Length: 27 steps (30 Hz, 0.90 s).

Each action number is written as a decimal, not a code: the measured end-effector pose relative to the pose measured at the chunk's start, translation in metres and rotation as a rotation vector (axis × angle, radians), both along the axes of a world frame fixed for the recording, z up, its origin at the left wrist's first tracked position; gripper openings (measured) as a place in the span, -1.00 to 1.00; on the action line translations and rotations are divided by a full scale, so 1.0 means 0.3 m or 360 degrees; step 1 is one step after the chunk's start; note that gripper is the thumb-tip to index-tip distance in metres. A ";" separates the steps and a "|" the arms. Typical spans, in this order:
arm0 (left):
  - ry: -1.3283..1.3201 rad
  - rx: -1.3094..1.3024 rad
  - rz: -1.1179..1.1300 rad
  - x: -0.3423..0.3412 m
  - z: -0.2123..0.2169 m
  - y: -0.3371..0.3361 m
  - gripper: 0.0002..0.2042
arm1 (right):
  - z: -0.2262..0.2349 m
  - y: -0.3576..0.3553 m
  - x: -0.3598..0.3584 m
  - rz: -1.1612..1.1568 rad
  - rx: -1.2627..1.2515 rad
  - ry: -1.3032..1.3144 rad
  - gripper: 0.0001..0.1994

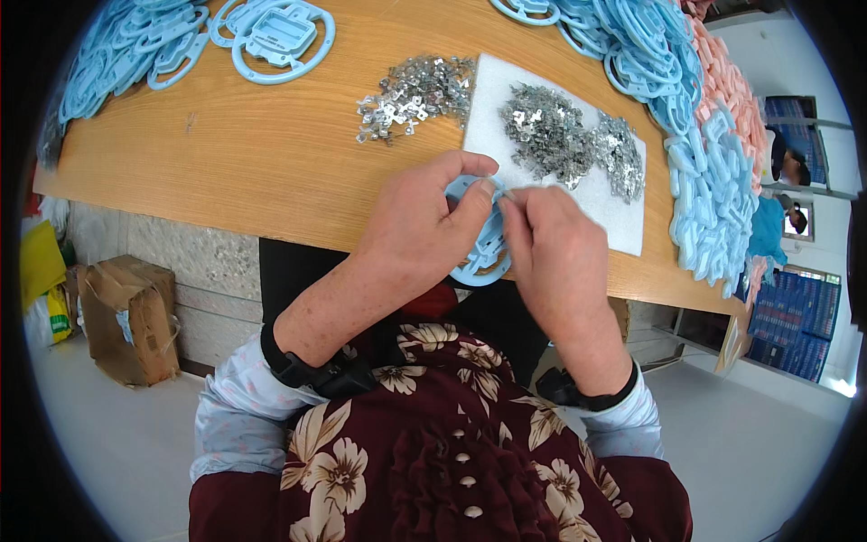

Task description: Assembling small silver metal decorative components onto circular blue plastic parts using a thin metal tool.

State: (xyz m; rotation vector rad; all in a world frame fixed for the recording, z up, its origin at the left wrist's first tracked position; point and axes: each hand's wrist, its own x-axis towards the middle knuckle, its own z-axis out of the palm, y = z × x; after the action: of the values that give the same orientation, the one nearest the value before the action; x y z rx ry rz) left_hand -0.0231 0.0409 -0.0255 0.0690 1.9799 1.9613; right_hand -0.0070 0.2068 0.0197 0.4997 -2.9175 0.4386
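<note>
A person seated at a light wooden worktable [271, 163] holds a round pale-blue plastic ring part [477, 257] over the table's near edge, close to the body. The left hand [420, 226] curls around the ring's left side, thumb and fingers closed on its rim. The right hand [560, 257] sits against the ring's right side, with thumb and forefinger pressed together at the ring's top; they seem to pinch a small piece, too small to make out. The two hands touch at the fingertips.

Just beyond the hands lies a white rectangular foam sheet [614, 226] bearing a heap of small silver metal clips [564, 140]. A second, looser heap of the same metal clips [415, 95] rests on the bare wood to the sheet's left. More pale-blue plastic rings are piled at the table's far left [181, 41], and a long bank of them runs down the right side [695, 135], with pale-pink plastic parts [727, 86] beside it. On the floor to the left stands a brown cardboard box [131, 316].
</note>
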 end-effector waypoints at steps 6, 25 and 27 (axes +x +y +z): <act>0.0128 -0.0052 0.0018 -0.001 -0.019 0.004 -0.68 | -0.019 0.072 0.047 0.0149 -0.0285 -0.0070 -0.77; 0.0166 -0.0065 0.0101 -0.003 -0.017 0.005 -0.60 | 0.029 0.070 0.086 -0.0055 0.0159 -0.0220 -0.54; 0.0190 -0.0104 0.0096 -0.002 -0.011 0.003 -0.59 | 0.017 0.069 0.093 -0.0067 0.0184 -0.0173 -0.52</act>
State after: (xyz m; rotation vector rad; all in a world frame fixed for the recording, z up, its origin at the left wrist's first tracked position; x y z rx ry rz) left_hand -0.0237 0.0418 -0.0289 0.1141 2.1440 1.9697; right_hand 0.0210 0.2273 0.0249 0.4417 -3.0651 0.3022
